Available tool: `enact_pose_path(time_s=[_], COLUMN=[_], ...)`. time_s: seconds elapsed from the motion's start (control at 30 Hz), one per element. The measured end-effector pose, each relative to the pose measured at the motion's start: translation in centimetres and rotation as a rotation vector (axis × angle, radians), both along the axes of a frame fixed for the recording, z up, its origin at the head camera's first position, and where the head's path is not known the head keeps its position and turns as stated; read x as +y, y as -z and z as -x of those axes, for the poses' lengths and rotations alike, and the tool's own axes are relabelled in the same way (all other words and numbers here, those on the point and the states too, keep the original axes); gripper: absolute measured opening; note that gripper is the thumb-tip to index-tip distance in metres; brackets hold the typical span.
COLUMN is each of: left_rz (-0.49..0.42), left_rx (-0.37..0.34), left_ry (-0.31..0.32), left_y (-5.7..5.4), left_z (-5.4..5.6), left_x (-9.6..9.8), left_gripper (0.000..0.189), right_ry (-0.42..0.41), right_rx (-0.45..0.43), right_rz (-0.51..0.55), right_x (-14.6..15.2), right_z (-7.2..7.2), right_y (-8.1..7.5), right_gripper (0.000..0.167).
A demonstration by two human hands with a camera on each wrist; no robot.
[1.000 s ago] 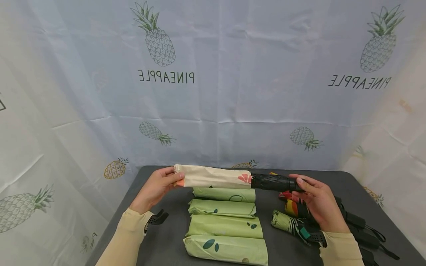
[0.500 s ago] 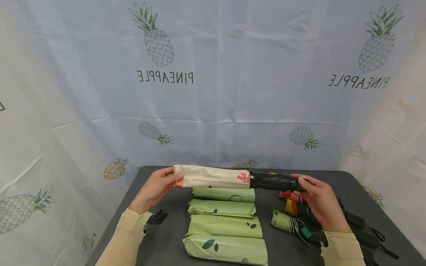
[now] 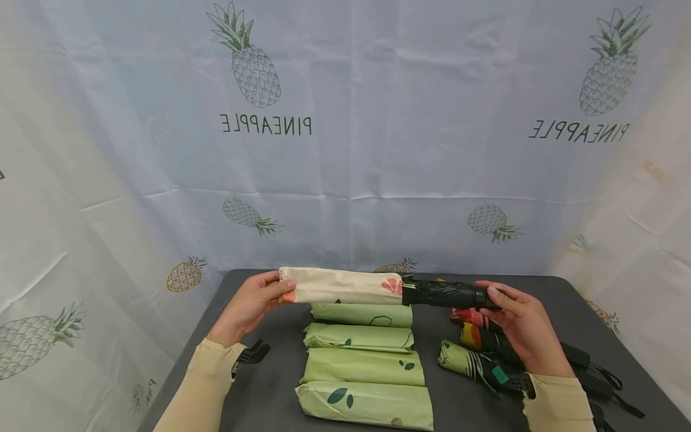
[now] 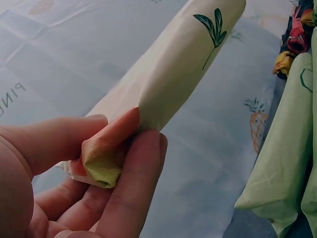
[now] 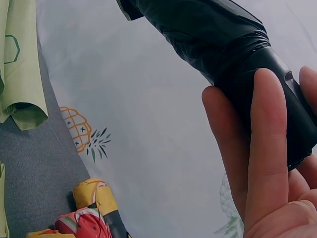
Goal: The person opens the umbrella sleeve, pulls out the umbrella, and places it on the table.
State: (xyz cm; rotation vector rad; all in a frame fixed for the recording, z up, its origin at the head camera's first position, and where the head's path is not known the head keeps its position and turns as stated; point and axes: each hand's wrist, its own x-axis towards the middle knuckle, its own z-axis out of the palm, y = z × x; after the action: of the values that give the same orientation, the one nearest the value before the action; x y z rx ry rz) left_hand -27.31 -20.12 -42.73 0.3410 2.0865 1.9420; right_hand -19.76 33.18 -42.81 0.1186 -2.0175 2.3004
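Observation:
A cream umbrella cover (image 3: 340,286) with orange fruit and leaf prints is held level above the far part of the table. My left hand (image 3: 249,307) pinches its closed left end; in the left wrist view, thumb and fingers squeeze a bunched orange and yellow corner (image 4: 106,156). Out of the cover's right end juts a black folded umbrella (image 3: 439,293), its other part hidden inside. My right hand (image 3: 520,321) grips the umbrella's black handle (image 5: 275,101), fingers along one side and thumb on the other. Both hands are off the table.
Several green umbrella covers (image 3: 364,367) lie stacked in a row mid-table. To the right lie folded umbrellas, one green (image 3: 459,358), one yellow and red (image 3: 471,337), one red (image 3: 468,316), with black handles and wrist straps. A pineapple-print curtain (image 3: 351,150) surrounds the dark table (image 3: 259,384).
My right hand has moved slightly right with the umbrella, and a little more of the black umbrella shows outside the cover. My left hand keeps its pinch, shifting slightly left.

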Motion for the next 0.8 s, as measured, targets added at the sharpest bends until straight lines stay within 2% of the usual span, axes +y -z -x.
enact_pose_path(time_s=[0.4, 0.6, 0.7, 0.8], left_rz=[-0.03, -0.033, -0.019, 0.003], left_rx=[0.008, 0.022, 0.026, 0.035], left_ry=[-0.002, -0.01, 0.004, 0.025], left_y=[-0.2, 0.1, 0.3, 0.7], left_z=[0.4, 0.8, 1.4, 2.6], left_x=[0.5, 1.1, 1.8, 2.7], left_gripper=[0.055, 0.046, 0.044, 0.046], right_ry=[-0.016, -0.04, -0.054, -0.043], right_rx=[-0.027, -0.017, -0.015, -0.017], right_rz=[0.053, 0.112, 0.124, 0.099], right_x=[1.8, 3.9, 5.5, 7.3], right_z=[-0.7, -1.6, -2.5, -3.7], right_y=[0.0, 0.9, 1.4, 1.9], right_gripper=[0.029, 0.034, 0.037, 0.039])
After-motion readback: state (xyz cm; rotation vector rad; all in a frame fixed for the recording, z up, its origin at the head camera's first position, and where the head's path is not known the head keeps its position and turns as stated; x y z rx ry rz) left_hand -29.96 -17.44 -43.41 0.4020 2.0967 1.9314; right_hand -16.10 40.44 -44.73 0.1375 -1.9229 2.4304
